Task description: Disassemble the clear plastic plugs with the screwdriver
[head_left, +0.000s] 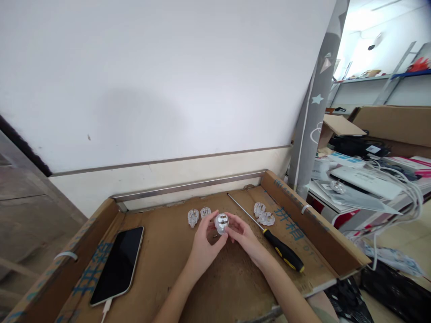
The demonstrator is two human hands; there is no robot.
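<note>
We find the scene bright and evenly lit, strongest far beyond the right hand [246, 236], where the white ceiling [360, 20] washes out. On the broad, smooth white wall [215, 80] ahead, over towards the left hand's [204, 244] side, we see a faint, soft-edged, rounded shadow. Between the fingers, the small clear plastic plug [221, 223] catches pale glints. Far right of the hands, wide-angle stretching slants the grey metal shelf [367, 79], and detail there softens.

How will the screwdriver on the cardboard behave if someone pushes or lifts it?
The screwdriver is probably stiff: its long metal shaft looks straight. Likely handle-heavy, given the thick black-and-yellow handle on that thin shaft. Pushed sideways, it may roll or pivot, since the handle looks rounded.
</note>
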